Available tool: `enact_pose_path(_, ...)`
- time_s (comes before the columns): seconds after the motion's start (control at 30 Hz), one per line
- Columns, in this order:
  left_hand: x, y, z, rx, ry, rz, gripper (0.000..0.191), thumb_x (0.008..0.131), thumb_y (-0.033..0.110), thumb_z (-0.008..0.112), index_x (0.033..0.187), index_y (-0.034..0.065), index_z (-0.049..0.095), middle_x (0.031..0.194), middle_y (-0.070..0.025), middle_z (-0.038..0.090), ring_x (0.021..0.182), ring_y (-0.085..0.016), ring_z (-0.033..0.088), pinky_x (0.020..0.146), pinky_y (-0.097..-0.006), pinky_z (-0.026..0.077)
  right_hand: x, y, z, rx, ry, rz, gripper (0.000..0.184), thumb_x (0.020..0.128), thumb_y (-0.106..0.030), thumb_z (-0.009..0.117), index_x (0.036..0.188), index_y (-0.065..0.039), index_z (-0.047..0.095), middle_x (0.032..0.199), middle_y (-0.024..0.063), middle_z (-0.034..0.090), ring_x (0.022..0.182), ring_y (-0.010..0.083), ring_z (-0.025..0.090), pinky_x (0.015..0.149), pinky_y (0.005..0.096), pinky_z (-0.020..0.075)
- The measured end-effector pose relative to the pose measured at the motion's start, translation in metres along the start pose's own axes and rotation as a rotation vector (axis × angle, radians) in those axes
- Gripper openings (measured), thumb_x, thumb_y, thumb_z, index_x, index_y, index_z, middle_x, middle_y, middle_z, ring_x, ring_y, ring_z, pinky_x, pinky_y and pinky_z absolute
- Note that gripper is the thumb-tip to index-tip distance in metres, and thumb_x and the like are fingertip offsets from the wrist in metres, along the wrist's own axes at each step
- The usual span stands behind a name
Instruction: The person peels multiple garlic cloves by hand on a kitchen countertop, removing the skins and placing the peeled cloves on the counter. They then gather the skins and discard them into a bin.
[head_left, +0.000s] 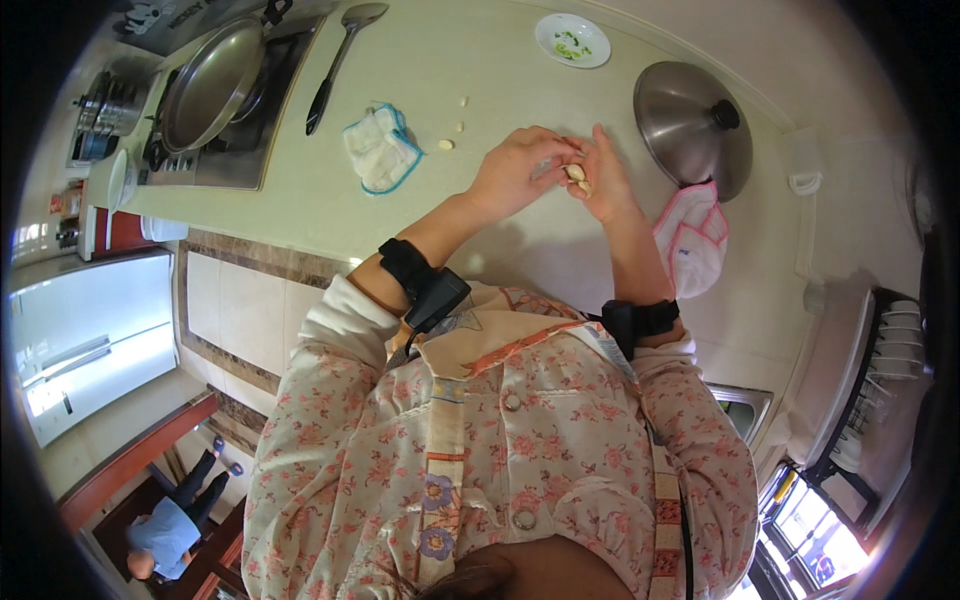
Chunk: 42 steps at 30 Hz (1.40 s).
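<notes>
My left hand (517, 169) and my right hand (609, 180) meet above the pale green countertop (420, 67). Unpeeled-looking garlic cloves (575, 172) rest in the fingers and palm of my right hand. The fingertips of my left hand touch them or come very close; what they pinch is partly hidden. To the left, three pale garlic cloves (446, 144) lie apart on the counter. Beyond them is a crumpled white cloth with blue edging (381, 148). A domed metal lid with a black knob (690, 124) sits right of my hands, against a pink-edged white cloth (691, 240).
A small white plate with chopped green bits (572, 41) stands at the back. A spatula with a black handle (337, 71) lies beside the gas hob (277, 120), which carries a large metal pan (214, 86). A sink (742, 409) is at right; a person (169, 525) is at lower left.
</notes>
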<state>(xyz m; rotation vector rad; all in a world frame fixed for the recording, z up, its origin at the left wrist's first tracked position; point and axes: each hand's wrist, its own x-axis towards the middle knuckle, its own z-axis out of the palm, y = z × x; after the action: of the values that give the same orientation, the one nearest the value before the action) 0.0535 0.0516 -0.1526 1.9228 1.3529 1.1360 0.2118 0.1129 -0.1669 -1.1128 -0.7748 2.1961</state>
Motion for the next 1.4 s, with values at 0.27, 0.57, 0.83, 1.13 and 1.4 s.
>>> enact_pose_path(0.27, 0.000, 0.005, -0.018, 0.031, -0.061, 0.040, 0.021, 0.082, 0.010, 0.062, 0.102, 0.0094, 0.063, 0.096, -0.0050, 0.064, 0.085, -0.020, 0.059, 0.080, -0.0324, 0.047, -0.017, -0.006, 0.041, -0.239, 0.003, -0.039, 0.065, 0.091, -0.061, 0.029, 0.105, -0.003, 0.054, 0.079, 0.0030, 0.057, 0.053, 0.0096, 0.048, 0.037, 0.0210, 0.0241)
enact_pose_path(0.57, -0.001, 0.045, -0.076, -0.844, 0.198, -0.259, 0.024, 0.091, 0.012, 0.053, 0.112, 0.0019, 0.057, 0.108, -0.0091, 0.062, 0.088, -0.015, 0.061, 0.075, -0.0248, 0.046, -0.042, -0.035, 0.062, -0.691, 0.113, -0.554, 0.022, 0.087, -0.022, 0.058, 0.076, -0.003, 0.055, 0.061, 0.0001, 0.052, 0.048, 0.0045, 0.044, 0.041, 0.0194, 0.0319)
enact_pose_path(0.83, 0.011, 0.083, -0.104, -0.647, 0.277, 0.062, 0.025, 0.090, 0.010, 0.054, 0.113, 0.0000, 0.057, 0.108, -0.0124, 0.061, 0.088, -0.016, 0.062, 0.075, -0.0260, 0.047, -0.103, -0.074, 0.118, -0.660, 0.031, -0.900, 0.005, 0.084, -0.005, 0.061, 0.088, -0.002, 0.063, 0.065, -0.0029, 0.056, 0.051, 0.0007, 0.043, 0.045, 0.0167, 0.0329)
enact_pose_path(1.13, 0.009, 0.095, -0.109, -0.706, 0.264, 0.112, 0.027, 0.087, 0.000, 0.056, 0.113, -0.0032, 0.056, 0.110, -0.0129, 0.056, 0.097, -0.017, 0.058, 0.085, -0.0277, 0.049, -0.120, -0.083, 0.145, -0.806, 0.069, -1.001, 0.009, 0.084, -0.005, 0.062, 0.092, -0.002, 0.066, 0.074, 0.0002, 0.064, 0.054, 0.0003, 0.044, 0.047, 0.0155, 0.0321)
enact_pose_path(1.4, 0.003, 0.104, -0.111, -0.932, 0.206, -0.102, 0.026, 0.091, 0.012, 0.054, 0.112, -0.0019, 0.056, 0.094, -0.0080, 0.063, 0.075, -0.011, 0.057, 0.070, -0.0236, 0.047, -0.117, -0.083, 0.143, -0.604, -0.035, -0.876, 0.009, 0.084, -0.002, 0.060, 0.092, 0.001, 0.063, 0.075, 0.0023, 0.064, 0.053, 0.0007, 0.043, 0.045, 0.0166, 0.0321)
